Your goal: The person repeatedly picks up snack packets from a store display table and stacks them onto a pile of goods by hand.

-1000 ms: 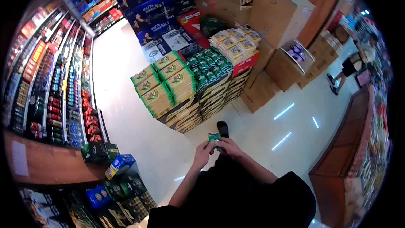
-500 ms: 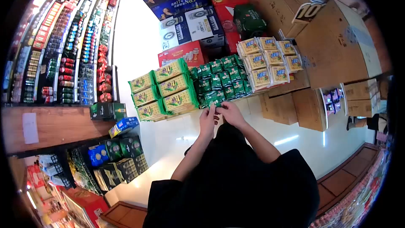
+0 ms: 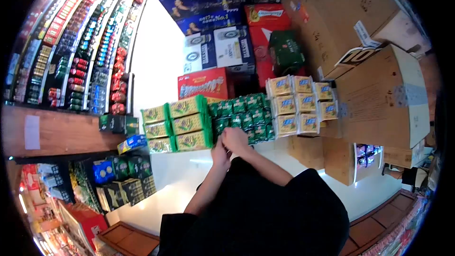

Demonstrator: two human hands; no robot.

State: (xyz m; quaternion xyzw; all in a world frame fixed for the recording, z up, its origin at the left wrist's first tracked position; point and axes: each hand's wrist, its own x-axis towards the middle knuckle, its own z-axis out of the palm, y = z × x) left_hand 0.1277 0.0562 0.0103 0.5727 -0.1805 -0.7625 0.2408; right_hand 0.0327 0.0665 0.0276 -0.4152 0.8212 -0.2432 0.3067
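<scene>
Small shiny green packets stand in rows in front of me. My right hand is closed in a fist-like grip over the near left part of these packets. Just below and left of it, my left hand has its fingers drawn together, close against the right hand. What lies between the fingers is hidden. Beside my left hand is a stack of yellow packs with green edges. To the right of the green packets are cream-coloured packs with blue lettering.
Behind the packets stand a red carton, white-and-blue beer cases and a dark green case. Large brown cardboard boxes rise at right. Shelves of cans and bottles run along the left, above a wooden ledge.
Both hands have moved left and slightly down across the packets. The right hand has closed over the spot, and the green packet seen between my fingers earlier is hidden. The view has shifted slightly.
</scene>
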